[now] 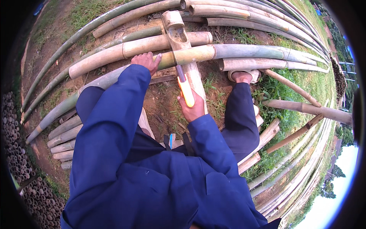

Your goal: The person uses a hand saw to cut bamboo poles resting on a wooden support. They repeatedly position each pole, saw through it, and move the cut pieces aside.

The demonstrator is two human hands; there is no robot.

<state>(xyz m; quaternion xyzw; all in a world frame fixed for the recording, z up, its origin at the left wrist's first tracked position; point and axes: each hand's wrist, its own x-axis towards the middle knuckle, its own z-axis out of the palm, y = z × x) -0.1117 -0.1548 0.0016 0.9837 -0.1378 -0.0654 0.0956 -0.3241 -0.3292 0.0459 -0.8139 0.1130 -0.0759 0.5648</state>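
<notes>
A long green-yellow bamboo pole (192, 54) lies across in front of me, over a split bamboo piece (192, 72) that points away from me. My left hand (146, 62) grips the pole from above, left of the saw. In my right hand (192, 110) is the yellow-and-white handle of a hand saw (185, 89). Its thin blade crosses the pole beside the split piece and points away from me; how deep it sits in the bamboo cannot be made out. Behind the pole lies a paler bamboo length (143, 45).
More bamboo poles (263, 21) lie at the far right and far left. My sandalled right foot (244, 77) stands beside a cut pole (255, 64). A bamboo frame (301, 107) rises at the right. Stacked bamboo (42, 202) shows its round ends at the lower left.
</notes>
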